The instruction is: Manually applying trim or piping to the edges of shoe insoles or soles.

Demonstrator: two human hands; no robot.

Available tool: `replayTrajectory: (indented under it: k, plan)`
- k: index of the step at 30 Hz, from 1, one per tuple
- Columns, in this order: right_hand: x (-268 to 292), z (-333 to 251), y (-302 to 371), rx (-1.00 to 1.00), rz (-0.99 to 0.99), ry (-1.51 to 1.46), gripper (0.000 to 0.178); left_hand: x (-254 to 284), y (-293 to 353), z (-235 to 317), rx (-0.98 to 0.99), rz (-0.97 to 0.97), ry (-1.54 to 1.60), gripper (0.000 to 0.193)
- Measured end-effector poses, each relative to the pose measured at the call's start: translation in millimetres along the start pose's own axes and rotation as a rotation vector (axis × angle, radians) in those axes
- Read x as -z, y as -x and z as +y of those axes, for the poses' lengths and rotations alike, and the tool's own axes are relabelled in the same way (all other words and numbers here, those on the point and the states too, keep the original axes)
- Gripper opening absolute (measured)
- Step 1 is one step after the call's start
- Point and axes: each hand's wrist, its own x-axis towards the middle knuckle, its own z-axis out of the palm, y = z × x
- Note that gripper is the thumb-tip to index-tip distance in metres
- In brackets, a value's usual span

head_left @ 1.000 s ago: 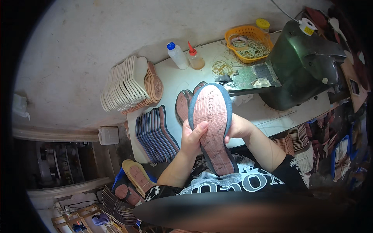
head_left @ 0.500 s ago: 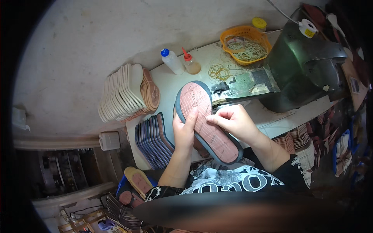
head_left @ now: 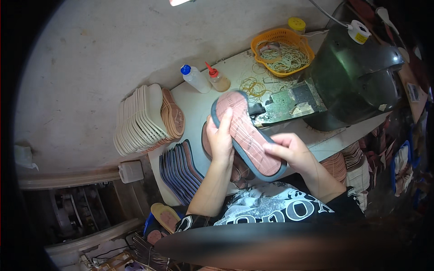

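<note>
A shoe insole with a pink checked face and a dark blue-grey rim is held up, tilted, over the near side of the table. My left hand is closed round its left edge, thumb flat on the pink face and fingers behind. Bent fingers of my right hand grip the narrower, nearer end at its right edge; the fingertips behind it are hidden. Beneath my left hand another pinkish sole shows in part.
A dark green machine stands at the right, its flat arm reaching toward the insole. An orange basket of rubber bands and two bottles are behind. Stacked cream soles and blue-edged soles line the left.
My right hand has slid from the insole's middle down to its near end. The insole has turned slightly and its near end has risen. The view has shifted a little.
</note>
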Motion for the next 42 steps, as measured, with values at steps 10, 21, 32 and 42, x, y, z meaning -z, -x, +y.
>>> replayTrajectory:
  k: [10,21,32,42]
  plan:
    - [-26,15,7,-0.193,-0.011,-0.2,0.025,9,-41,9,0.091,-0.13,-0.157,0.032]
    - [-45,21,-36,-0.02,0.1,-0.331,0.032,-1,-100,77,-0.666,-1.084,-1.232,0.057]
    - [-48,8,-49,-0.07,0.132,-0.279,0.039,-22,-129,91,-0.218,-1.486,-1.36,0.039]
    - [-49,6,-50,-0.078,0.149,-0.249,0.042,3,-93,99,-0.056,-1.151,-1.358,0.036]
